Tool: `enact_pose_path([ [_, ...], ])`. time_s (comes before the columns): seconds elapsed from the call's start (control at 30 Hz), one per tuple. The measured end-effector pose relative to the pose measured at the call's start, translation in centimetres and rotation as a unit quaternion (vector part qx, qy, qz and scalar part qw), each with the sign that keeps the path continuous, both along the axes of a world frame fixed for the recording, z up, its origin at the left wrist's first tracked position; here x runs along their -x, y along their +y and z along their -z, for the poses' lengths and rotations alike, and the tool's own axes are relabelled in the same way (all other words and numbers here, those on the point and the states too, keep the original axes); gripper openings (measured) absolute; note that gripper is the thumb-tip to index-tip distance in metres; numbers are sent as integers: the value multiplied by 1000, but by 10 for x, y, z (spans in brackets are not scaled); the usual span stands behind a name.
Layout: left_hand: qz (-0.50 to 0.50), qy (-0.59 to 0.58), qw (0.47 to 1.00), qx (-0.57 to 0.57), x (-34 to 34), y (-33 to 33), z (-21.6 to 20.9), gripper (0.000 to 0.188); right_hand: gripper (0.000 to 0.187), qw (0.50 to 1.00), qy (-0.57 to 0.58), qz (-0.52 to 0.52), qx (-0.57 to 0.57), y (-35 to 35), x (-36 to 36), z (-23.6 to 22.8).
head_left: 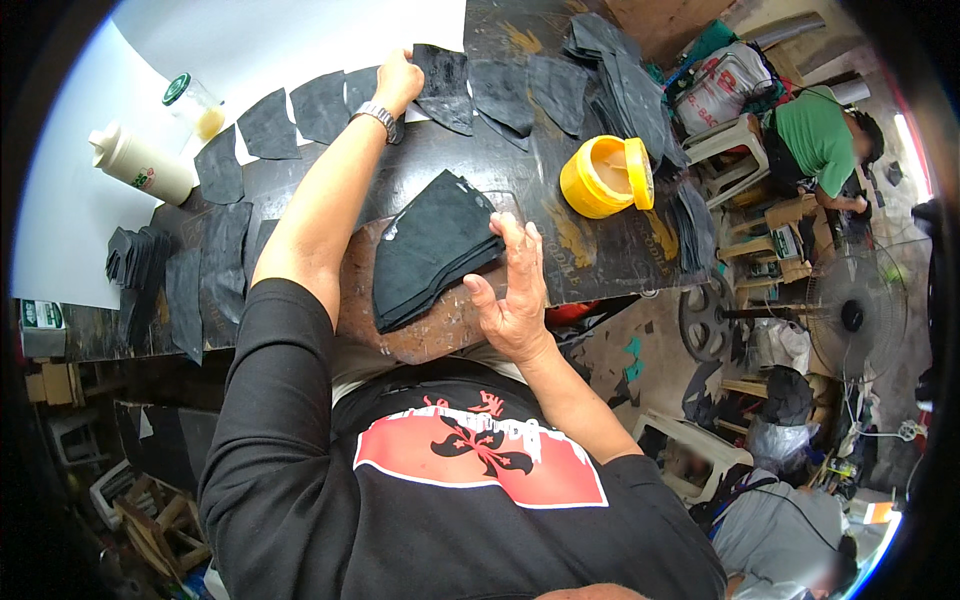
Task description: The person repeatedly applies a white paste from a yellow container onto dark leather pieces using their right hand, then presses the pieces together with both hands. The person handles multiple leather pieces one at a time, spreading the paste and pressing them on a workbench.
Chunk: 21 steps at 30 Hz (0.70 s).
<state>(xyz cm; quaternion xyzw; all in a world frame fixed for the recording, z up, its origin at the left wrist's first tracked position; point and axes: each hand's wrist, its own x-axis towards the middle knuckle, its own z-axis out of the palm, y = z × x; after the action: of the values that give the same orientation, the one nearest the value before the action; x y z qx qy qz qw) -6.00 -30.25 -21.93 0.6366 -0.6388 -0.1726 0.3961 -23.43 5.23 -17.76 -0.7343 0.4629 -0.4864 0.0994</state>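
Observation:
My left hand [399, 82] reaches to the far side of the table. Its fingers are closed at the left edge of a glossy black leather-like piece [443, 82], one of a row of similar cut pieces lying side by side. My right hand [513, 295] is open, thumb apart from the fingers. Its fingertips are at the right corner of a stack of black leather-like pieces [435, 250]. The stack rests on a worn brown board [420, 345] in front of me. An open yellow tub [598, 180] with pale tan contents stands to the right.
On the left are a cream bottle [150, 165], a green-lidded glass jar [200, 108] and a pile of small black pieces [138, 258]. More black sheets [635, 95] lie at the far right of the dark table. A fan [852, 317] and a person in green [815, 140] are beyond.

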Motion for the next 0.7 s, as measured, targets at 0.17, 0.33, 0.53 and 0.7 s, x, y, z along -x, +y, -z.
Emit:
enact_pose_path([
  [0.17, 46, -65, 992, 103, 1, 13, -17, 48, 70, 1000, -4, 3, 0, -1, -2, -2],
  [0.33, 59, -222, 939, 257, -6, 89, -61, 57, 52, 999, 15, 25, 25, 0, 4, -12],
  [0.53, 296, -76, 952, 24, -50, 243, -100, 85, 61, 974, -15, 181, -134, -20, 65, -59],
  [0.7, 323, -113, 939, 40, -56, 319, -92, 103, 75, 855, 214, 250, -401, -68, 110, -82],
])
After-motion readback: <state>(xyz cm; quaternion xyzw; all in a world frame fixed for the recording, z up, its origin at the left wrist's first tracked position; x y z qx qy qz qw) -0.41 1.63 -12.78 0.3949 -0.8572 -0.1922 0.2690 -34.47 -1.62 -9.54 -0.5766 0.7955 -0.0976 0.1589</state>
